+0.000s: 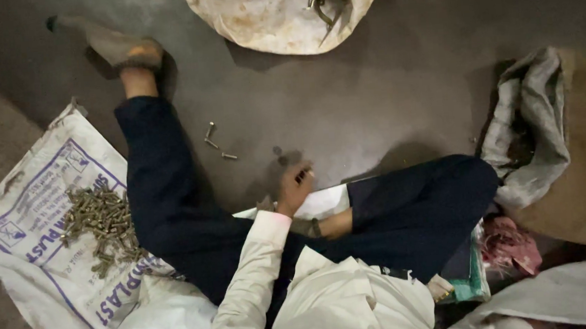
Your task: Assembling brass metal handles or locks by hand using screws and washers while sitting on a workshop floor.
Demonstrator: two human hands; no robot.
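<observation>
Left hand (294, 187) is low over the floor (385, 110), grip closed on a small bolt-like piece, fingers curled around it. Three loose bolts (214, 142) lie up and to the left of this hand, near; long axes differ. Right hand not visible. Bolt pile (101, 226) sits on the white sack (32, 272), further left.

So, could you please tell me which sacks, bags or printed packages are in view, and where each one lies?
Printed sack: flat on the floor at left, white with blue lettering, a bolt pile on it.
Round sack: top centre, open, cream, metal parts inside.
Grey bag: right, crumpled, open.
Plain white bag: bottom, beside the printed sack.
</observation>
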